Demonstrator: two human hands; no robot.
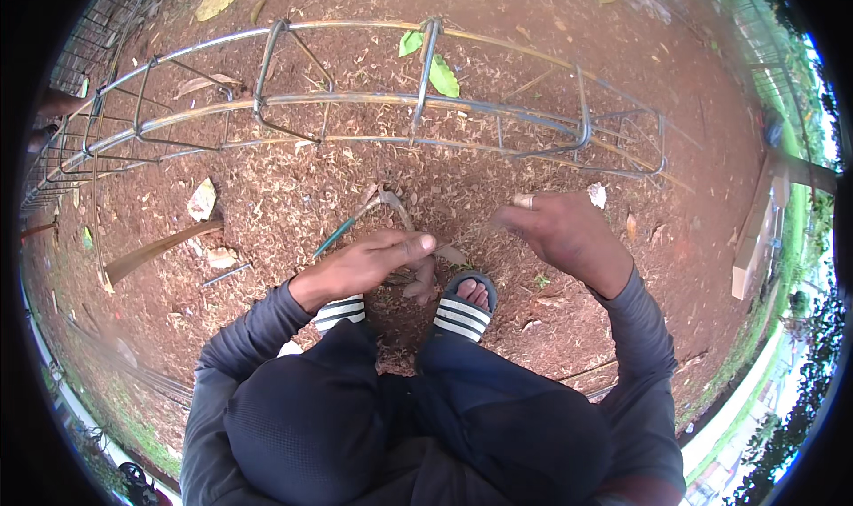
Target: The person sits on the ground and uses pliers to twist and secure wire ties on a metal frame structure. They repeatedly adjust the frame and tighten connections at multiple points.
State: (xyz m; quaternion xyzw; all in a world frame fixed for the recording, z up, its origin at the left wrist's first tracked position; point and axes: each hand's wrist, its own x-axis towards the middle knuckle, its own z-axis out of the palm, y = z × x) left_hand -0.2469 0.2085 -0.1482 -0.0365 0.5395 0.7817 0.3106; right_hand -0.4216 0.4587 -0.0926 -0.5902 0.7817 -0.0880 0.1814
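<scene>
The step in hand, as I judge it, is a small finger work done in the air between the two hands, with the pincer-like tool [336, 236] laid aside. This tool, with its green handle, lies on the brown ground [675, 248], just beyond the left hand [369, 262] and before the steel bar cage [424, 79]. The next move, I think, calls for a fine grip and for both hands in one line.

The left forearm goes up and to the right; the hand is low over the sandals [462, 319], back upward, its thumb pointing to the right hand [573, 235]. The right wrist bends inward, so its fingers point left (one of them wears a light band). The two hands are apart from each other. The right fingertips are blurred and the left fingers partly hidden, so I cannot tell if either hand is clamped on something thin.
</scene>
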